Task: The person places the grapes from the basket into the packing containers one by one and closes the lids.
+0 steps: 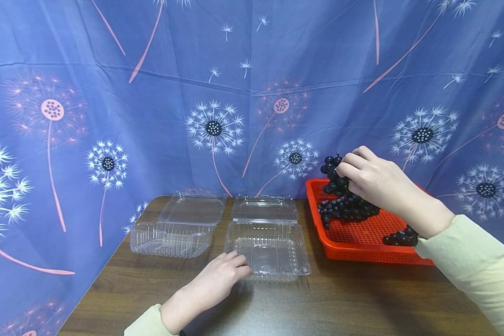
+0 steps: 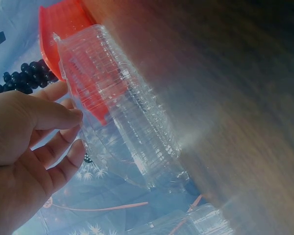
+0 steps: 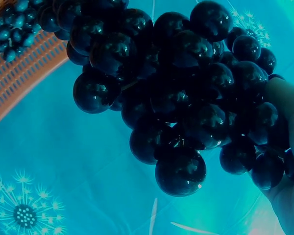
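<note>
My right hand [image 1: 371, 179] holds a bunch of dark grapes [image 1: 335, 183] above the back left of a red basket [image 1: 332, 247]. In the right wrist view the held grapes [image 3: 186, 98] fill much of the picture, and part of that hand [image 3: 289, 142] shows at the right edge. Another grape bunch [image 1: 353, 212] lies in the basket just below; whether the two touch cannot be told. My left hand [image 1: 222, 275] is at the front left corner of a clear plastic container [image 1: 273, 247], its loosely bent fingers [image 2: 63, 152] by the rim [image 2: 83, 132].
A second clear container [image 1: 172, 240] stands left, its lid [image 1: 193, 208] folded back like the first one's lid [image 1: 264, 208]. More grapes [image 1: 401, 238] lie at the basket's front right. The wooden table [image 1: 319, 303] meets a blue dandelion-print cloth [image 1: 151, 107] behind.
</note>
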A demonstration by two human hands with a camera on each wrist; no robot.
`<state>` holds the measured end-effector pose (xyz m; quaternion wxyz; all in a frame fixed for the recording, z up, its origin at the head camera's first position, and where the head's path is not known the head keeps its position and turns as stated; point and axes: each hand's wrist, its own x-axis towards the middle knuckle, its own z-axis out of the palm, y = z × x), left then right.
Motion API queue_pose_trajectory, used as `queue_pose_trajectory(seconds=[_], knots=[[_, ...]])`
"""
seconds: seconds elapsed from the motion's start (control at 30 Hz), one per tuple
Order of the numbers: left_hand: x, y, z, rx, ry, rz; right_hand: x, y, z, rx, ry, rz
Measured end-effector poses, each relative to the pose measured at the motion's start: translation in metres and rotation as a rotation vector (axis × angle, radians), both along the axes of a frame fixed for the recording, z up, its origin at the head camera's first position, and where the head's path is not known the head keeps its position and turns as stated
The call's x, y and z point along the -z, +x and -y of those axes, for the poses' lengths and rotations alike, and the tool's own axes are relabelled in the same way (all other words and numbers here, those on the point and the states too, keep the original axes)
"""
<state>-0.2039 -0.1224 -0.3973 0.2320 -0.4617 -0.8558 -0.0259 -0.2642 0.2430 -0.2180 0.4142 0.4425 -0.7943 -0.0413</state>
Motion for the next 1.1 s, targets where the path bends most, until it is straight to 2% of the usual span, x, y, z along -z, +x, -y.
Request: queue_pose_trajectory(seconds=[0.33,0.8,1.1], knots=[[0.000,0.002,-0.001,-0.006,-0.007,0.036,-0.008,0.004,0.008,-0.019,-0.001,-0.010],[0.002,0.003,-0.002,0.006,0.023,-0.033,-0.020,0.015,0.024,-0.046,0.026,-0.048],[0.002,0.003,-0.003,0.006,0.016,-0.018,-0.025,0.016,0.036,-0.086,0.011,-0.097]])
